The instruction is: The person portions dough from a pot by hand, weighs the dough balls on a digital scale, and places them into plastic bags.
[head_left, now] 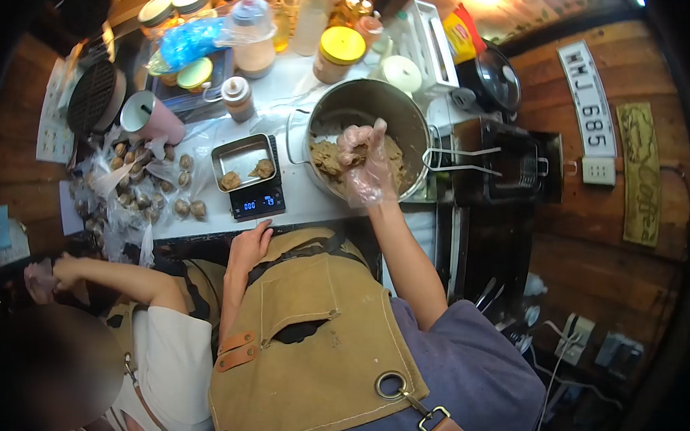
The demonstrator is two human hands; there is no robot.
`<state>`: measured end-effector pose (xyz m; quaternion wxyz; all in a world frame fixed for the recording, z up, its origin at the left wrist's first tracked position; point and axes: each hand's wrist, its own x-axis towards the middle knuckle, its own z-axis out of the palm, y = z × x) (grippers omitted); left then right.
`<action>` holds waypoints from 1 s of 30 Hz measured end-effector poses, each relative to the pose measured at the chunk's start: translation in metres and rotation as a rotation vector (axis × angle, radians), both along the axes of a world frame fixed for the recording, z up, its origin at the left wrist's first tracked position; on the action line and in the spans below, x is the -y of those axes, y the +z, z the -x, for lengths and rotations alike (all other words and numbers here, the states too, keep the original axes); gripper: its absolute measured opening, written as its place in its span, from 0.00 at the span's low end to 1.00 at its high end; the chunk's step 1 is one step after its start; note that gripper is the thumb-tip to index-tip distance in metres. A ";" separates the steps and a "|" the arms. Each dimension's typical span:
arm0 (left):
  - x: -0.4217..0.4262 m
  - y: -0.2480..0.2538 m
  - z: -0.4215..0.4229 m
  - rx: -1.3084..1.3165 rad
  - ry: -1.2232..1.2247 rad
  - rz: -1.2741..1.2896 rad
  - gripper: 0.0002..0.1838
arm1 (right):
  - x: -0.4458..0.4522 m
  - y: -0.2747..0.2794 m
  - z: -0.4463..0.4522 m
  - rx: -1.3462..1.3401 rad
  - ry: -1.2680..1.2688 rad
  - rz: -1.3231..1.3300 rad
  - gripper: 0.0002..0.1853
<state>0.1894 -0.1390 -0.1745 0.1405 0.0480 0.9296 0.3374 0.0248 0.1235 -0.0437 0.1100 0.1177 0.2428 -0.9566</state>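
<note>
My right hand (366, 158), in a clear plastic glove, is inside the big metal pot (401, 109), its fingers curled over a lump of the brown mixture (328, 157). Bare, my left hand (250, 246) rests at the counter's front edge, just below the digital scale (260, 203); it holds nothing that I can see. A metal tray (242, 159) sits on the scale with two brown lumps (262, 168) in it. Left of the tray, several wrapped balls (181, 207) lie among clear plastic bags.
A co-worker (170, 355) stands at the lower left, their hands near a pinkish plastic bag. Behind the tray are a squeeze bottle (237, 99), a pink cup (156, 118) and a yellow-lidded jar (340, 47). A fryer (512, 162) with wire handles adjoins the pot's right side.
</note>
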 end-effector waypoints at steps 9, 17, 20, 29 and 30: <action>0.003 -0.006 0.003 0.021 -0.005 -0.016 0.15 | 0.000 0.010 0.005 0.167 -0.186 0.172 0.12; 0.003 -0.008 0.004 0.031 -0.016 0.042 0.15 | -0.021 -0.005 -0.002 -0.100 0.094 0.145 0.18; 0.003 -0.008 0.003 0.026 -0.010 0.021 0.14 | -0.024 -0.013 0.002 -0.072 0.162 0.307 0.29; 0.000 0.003 0.002 0.012 0.025 -0.004 0.15 | -0.006 -0.013 0.006 0.099 -0.094 0.084 0.17; 0.000 0.006 0.002 0.027 0.031 -0.009 0.16 | -0.011 -0.017 0.006 0.072 -0.032 -0.045 0.14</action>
